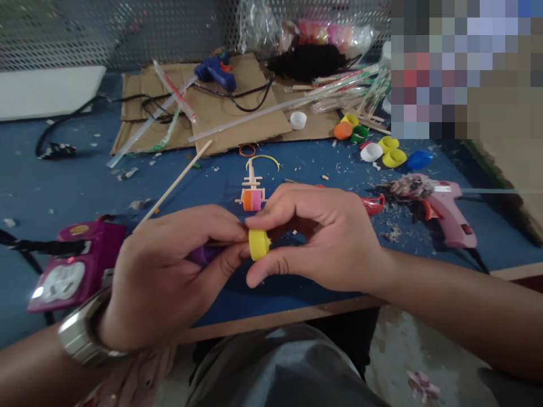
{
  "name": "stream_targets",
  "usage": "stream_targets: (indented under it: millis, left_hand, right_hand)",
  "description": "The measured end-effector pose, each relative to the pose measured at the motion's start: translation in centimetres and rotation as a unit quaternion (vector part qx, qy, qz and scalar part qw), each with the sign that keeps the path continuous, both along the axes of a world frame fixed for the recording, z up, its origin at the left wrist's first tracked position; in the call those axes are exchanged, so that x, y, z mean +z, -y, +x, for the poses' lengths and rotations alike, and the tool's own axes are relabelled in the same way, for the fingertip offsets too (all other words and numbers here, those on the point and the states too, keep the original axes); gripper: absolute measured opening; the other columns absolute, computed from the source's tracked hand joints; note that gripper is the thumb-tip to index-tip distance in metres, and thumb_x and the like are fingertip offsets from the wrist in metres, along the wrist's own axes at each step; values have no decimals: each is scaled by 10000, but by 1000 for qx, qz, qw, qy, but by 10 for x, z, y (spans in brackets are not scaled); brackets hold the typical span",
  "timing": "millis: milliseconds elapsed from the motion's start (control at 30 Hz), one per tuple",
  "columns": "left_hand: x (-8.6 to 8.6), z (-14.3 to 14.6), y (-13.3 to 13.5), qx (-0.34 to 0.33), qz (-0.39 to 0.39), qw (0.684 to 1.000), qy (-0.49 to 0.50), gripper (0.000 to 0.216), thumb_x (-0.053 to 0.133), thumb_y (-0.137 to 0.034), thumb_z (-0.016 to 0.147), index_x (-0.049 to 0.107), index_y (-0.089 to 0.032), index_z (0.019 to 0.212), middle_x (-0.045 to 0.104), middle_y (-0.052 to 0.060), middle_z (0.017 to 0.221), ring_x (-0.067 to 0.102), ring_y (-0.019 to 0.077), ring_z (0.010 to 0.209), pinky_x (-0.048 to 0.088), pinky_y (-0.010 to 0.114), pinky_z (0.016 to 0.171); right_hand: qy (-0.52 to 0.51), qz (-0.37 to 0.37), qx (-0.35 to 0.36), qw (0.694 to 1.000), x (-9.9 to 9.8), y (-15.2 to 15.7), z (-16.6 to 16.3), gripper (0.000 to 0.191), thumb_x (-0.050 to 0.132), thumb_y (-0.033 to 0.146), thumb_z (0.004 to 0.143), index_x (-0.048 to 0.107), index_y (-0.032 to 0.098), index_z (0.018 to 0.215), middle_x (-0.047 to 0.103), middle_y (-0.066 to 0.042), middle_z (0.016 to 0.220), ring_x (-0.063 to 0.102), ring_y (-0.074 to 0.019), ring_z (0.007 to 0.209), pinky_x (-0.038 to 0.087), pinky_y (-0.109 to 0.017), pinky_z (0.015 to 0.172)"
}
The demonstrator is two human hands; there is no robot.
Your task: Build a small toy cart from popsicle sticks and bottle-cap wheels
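My right hand [314,237] pinches a yellow plastic bottle cap [258,245] between thumb and fingers, and a ragged bit sticks out at its right side. Against the cap's left side, the fingertips of my left hand [182,254] are closed around a purple-handled tool [202,255]. Most of that tool is hidden in the palm, so its kind cannot be made out. Just beyond the hands sits a small model of wooden sticks [251,180] with an orange and pink cap piece [251,200] on it.
A pink glue gun [449,212] lies at right, a purple power strip [78,265] at left. Behind are cardboard [237,124], a blue glue gun [215,72] with its cable, and wrapped sticks [348,93]. Several coloured caps [394,157] and a wooden stick [178,181] lie about.
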State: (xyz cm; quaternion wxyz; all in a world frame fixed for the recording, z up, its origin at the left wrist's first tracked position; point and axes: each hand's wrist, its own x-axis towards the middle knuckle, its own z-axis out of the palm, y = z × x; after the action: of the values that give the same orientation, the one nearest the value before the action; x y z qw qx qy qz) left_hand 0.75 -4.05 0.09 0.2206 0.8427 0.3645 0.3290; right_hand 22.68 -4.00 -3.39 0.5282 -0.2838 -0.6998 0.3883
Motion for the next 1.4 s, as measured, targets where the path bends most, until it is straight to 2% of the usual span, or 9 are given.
stream_targets:
  millis: [100, 167, 367, 433, 567, 700, 867, 1100, 1400]
  left_hand:
    - [-1, 0, 4, 16, 59, 997, -42, 149, 719, -99, 952, 708, -245, 925, 807, -53, 904, 751, 88, 811, 558, 169, 779]
    - [0, 1, 3, 14, 48, 998, -35, 130, 721, -117, 954, 714, -236, 901, 808, -46, 884, 746, 92, 784, 556, 171, 752]
    - [3, 3, -11, -15, -249, 967, 48, 281, 799, -384, 981, 753, -186, 787, 776, -12, 691, 660, 101, 576, 534, 170, 549]
    - [4, 3, -13, -21, -290, 956, 50, 303, 798, -393, 974, 750, -183, 760, 761, -6, 656, 649, 108, 557, 529, 176, 530]
    - [4, 3, -6, 1, -135, 991, 15, 150, 762, -202, 950, 745, -208, 801, 779, -30, 733, 684, 102, 628, 532, 171, 592]
    - [3, 3, 3, 1, 13, 1000, -18, 160, 702, -96, 920, 693, -243, 857, 803, -41, 833, 734, 112, 733, 568, 206, 719]
    - [2, 6, 4, 27, -15, 1000, -2, 143, 700, -154, 947, 685, -269, 863, 795, -28, 839, 715, 143, 692, 572, 258, 677]
    - [5, 5, 3, 23, -30, 999, 2, 151, 652, -135, 962, 695, -258, 885, 791, -20, 838, 714, 143, 712, 571, 259, 688]
    - [8, 2, -2, 29, -162, 986, 29, 113, 734, -241, 949, 760, -241, 839, 781, -22, 733, 695, 137, 608, 542, 212, 552]
  right_hand:
    - [-39, -63, 18, 997, -3, 0, -3, 388, 1034, 398, 735, 816, 156, 946, 808, -25, 883, 756, -147, 787, 628, -270, 711]
    - [-35, -37, 11, 999, -2, -1, -3, 364, 1029, 375, 749, 819, 158, 952, 811, -26, 877, 763, -153, 798, 632, -278, 727]
    - [70, 91, -18, 993, 5, -1, 5, 195, 960, 304, 857, 817, 234, 970, 836, -17, 932, 797, -190, 911, 665, -347, 844]
    - [82, 109, -16, 990, 5, 0, 6, 153, 937, 291, 883, 814, 251, 966, 847, -18, 979, 809, -204, 958, 675, -361, 863]
    - [70, 99, -18, 992, 3, 1, 4, 166, 942, 283, 879, 816, 220, 968, 847, -28, 969, 800, -186, 919, 665, -334, 837]
    - [-2, -3, -1, 1000, 0, 1, -3, 297, 1001, 350, 798, 826, 171, 958, 817, -23, 883, 758, -151, 801, 632, -282, 730]
    - [-22, -41, 2, 999, 1, 0, -6, 342, 1024, 363, 760, 830, 169, 963, 810, -21, 895, 755, -147, 804, 621, -277, 751]
    - [30, 45, -16, 998, 5, 0, 0, 268, 958, 317, 862, 804, 186, 1037, 822, -45, 950, 770, -174, 886, 632, -312, 812]
    - [112, 138, -15, 984, 11, 3, 7, 125, 852, 215, 958, 805, 245, 1070, 843, -54, 1116, 814, -217, 1063, 690, -385, 933]
